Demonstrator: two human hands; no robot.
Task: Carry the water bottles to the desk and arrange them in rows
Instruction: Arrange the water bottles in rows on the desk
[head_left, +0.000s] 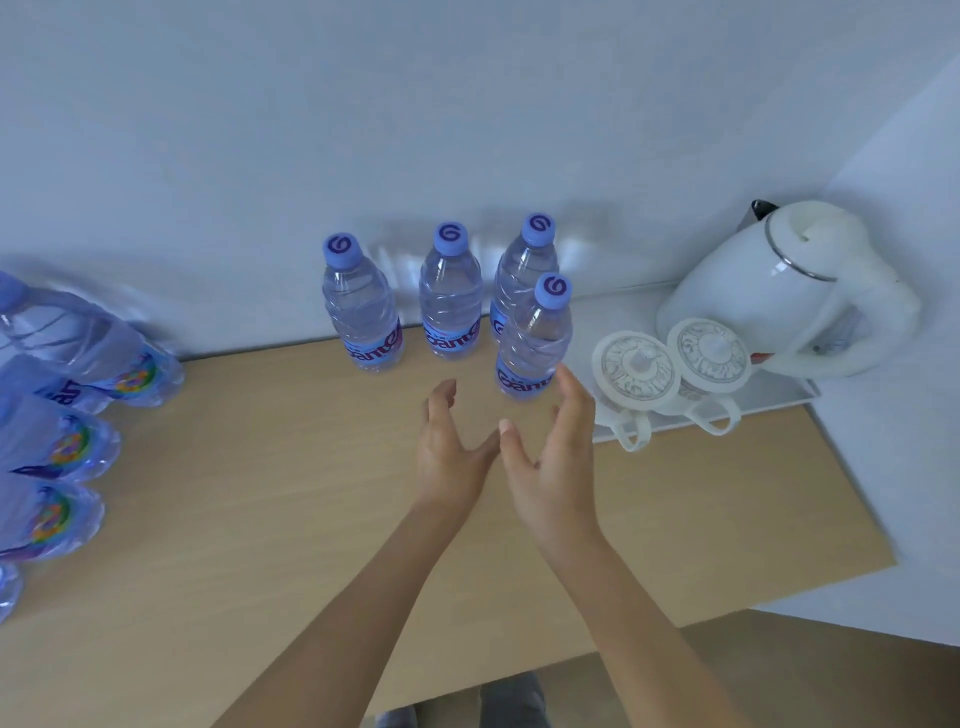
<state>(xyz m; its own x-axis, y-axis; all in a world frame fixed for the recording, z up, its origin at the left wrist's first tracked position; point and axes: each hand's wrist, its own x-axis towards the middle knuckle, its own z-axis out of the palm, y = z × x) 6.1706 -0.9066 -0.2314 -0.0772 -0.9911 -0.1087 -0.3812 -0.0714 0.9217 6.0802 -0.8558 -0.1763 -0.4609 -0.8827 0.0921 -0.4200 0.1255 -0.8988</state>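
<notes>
Four clear plastic water bottles with blue caps stood upright on the pale wooden surface (270, 519) near the white wall: three in a back row, the left bottle (363, 306), the middle bottle (451, 296) and the right bottle (524, 270), with a fourth bottle (532, 343) just in front of the right one. Both hands hovered before that fourth bottle, holding nothing, fingers straight and spread; the left hand (449, 447) and the right hand (556, 457) sat close together, thumbs nearly touching. More wrapped bottles (67, 415) crowded the surface's left edge, blurred. To the right, a white tray (779, 405) carried two white lidded cups (670, 369) and a white electric kettle (779, 291).
</notes>
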